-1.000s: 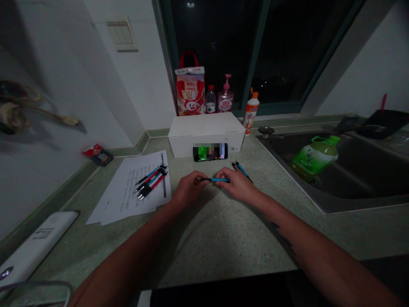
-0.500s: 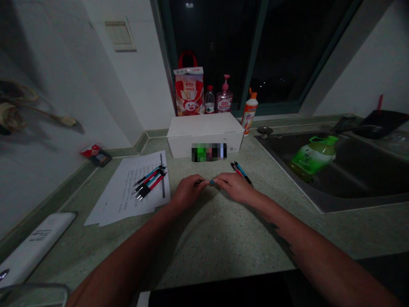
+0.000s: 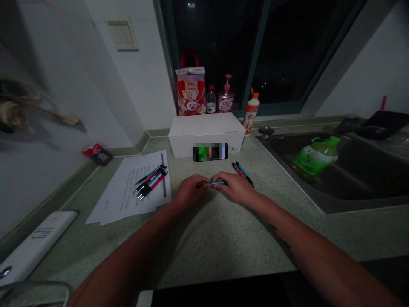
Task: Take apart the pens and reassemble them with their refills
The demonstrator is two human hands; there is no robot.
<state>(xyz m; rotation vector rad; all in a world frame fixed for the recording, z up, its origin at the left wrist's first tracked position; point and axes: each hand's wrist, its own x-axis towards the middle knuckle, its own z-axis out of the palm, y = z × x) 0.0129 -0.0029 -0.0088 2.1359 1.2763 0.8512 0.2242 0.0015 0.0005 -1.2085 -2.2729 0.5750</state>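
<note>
Between my two hands, over the middle of the counter, is a pen (image 3: 218,183) with a blue barrel and dark parts. My left hand (image 3: 192,189) pinches a dark piece at the left; whether it is joined to the blue barrel I cannot tell. The fingers of my right hand (image 3: 235,186) are closed on the blue barrel. Just behind my right hand lie a few pens (image 3: 243,172), blue and red with black grips. To the left, several similar pens (image 3: 151,181) rest in a bunch on printed paper sheets (image 3: 123,196).
A phone (image 3: 211,152) leans against a white box (image 3: 206,132) behind my hands. Bottles and a red bag (image 3: 191,91) stand at the window. At the right is a sink (image 3: 345,187) with a green-labelled jug (image 3: 316,157) in it. A white device (image 3: 38,243) lies front left.
More of the blue barrel shows at my right fingers, which have shifted on the pen. Both hands stay in nearly the same place. The view has moved slightly.
</note>
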